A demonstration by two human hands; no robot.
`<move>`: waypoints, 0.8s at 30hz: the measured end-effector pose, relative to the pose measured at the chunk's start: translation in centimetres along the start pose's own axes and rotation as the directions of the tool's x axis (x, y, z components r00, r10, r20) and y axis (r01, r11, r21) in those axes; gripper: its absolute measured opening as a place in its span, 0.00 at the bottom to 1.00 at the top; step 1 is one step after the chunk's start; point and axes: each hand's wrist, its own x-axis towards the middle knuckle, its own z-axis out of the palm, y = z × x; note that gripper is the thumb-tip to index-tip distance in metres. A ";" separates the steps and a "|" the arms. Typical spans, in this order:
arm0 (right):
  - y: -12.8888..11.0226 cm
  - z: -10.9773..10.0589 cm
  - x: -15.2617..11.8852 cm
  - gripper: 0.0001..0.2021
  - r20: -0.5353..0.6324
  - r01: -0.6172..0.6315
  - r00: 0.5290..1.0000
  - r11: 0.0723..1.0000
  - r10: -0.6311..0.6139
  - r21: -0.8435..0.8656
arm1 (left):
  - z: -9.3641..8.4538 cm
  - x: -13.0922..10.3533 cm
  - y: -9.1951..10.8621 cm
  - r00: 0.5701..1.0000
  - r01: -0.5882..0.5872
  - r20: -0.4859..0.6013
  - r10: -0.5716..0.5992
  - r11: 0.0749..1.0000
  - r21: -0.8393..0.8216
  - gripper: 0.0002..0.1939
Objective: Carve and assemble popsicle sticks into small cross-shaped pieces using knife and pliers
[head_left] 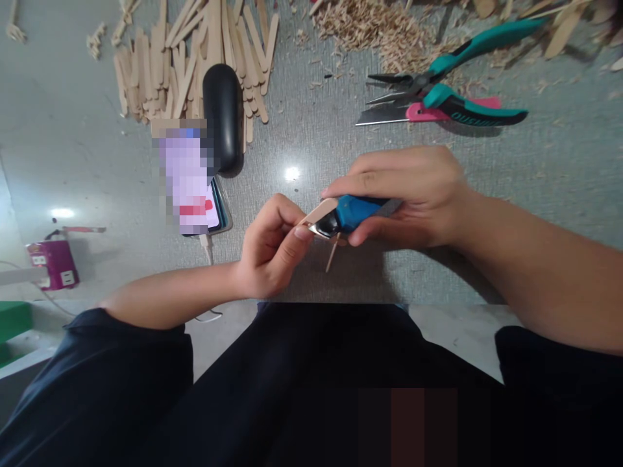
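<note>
Between the fingers and thumb of my left hand (275,250) is a light wooden stick (322,211), its rounded end pointing up and right. My right hand (413,194) is wrapped round a blue and black tool (357,213), whose metal tip reaches to the stick beside my left thumb. Part of the tool is hidden by my right fingers. A thin wooden piece (331,254) slants downward just below the tool; whether it is held or lies on the table cannot be made out.
Wooden sticks (185,71) are heaped at the upper left, by a black case (222,117) and a blurred phone (187,181). Green-handled pliers (433,81) and a pink-handled blade (384,116) lie upper right, near shavings (389,35). A purple box (58,263) sits far left.
</note>
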 end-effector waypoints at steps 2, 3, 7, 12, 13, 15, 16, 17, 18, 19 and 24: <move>0.0 -0.1 0.0 0.24 0.010 0.000 1.000 1.000 0.000 0.015 | -0.1 0.0 0.0 1.000 0.012 0.013 -0.012 1.000 -0.014 0.03; 0.0 -0.1 0.1 0.24 0.016 0.005 1.000 1.000 -0.005 0.017 | -0.1 0.0 0.0 1.000 0.027 0.015 -0.027 1.000 -0.016 0.04; 0.0 -0.1 0.1 0.24 0.044 0.021 0.999 1.000 -0.021 0.014 | -0.1 -0.1 0.2 0.992 0.124 -0.001 -0.124 0.992 0.020 0.11; -0.1 0.1 0.1 0.25 0.017 0.011 1.000 1.000 -0.011 0.015 | -0.2 -0.3 0.2 0.997 0.068 0.044 -0.068 0.998 0.001 0.06; -0.2 0.2 0.1 0.25 0.013 0.011 1.000 1.000 -0.012 0.015 | -0.2 -0.2 0.2 0.997 0.057 0.055 -0.056 0.998 -0.009 0.04; -0.2 0.2 0.1 0.25 0.019 0.007 1.000 1.000 -0.008 0.018 | -0.3 -0.2 0.1 0.997 0.039 0.073 -0.037 0.999 -0.022 0.02; -0.2 0.2 0.1 0.25 0.028 0.004 1.000 1.000 -0.005 0.020 | -0.3 -0.1 0.1 0.996 0.030 0.079 -0.028 0.999 -0.022 0.02; -0.3 0.1 0.0 0.25 0.037 -0.003 0.999 1.000 0.002 0.022 | -0.3 0.0 0.0 0.997 0.019 0.080 -0.017 1.000 -0.018 0.02; -0.3 0.1 0.0 0.26 0.047 -0.012 0.999 1.000 0.011 0.023 | -0.3 0.1 0.0 0.997 0.009 0.080 -0.008 1.000 -0.010 0.03; -0.4 0.1 0.0 0.27 0.050 -0.018 0.999 1.000 0.017 0.020 | -0.3 0.2 0.1 0.997 0.004 0.079 -0.004 1.000 0.001 0.03; -0.6 0.1 0.0 0.27 0.045 0.000 0.999 1.000 0.000 -0.008 | -0.3 0.3 0.2 0.997 0.014 0.081 -0.017 0.999 0.035 0.05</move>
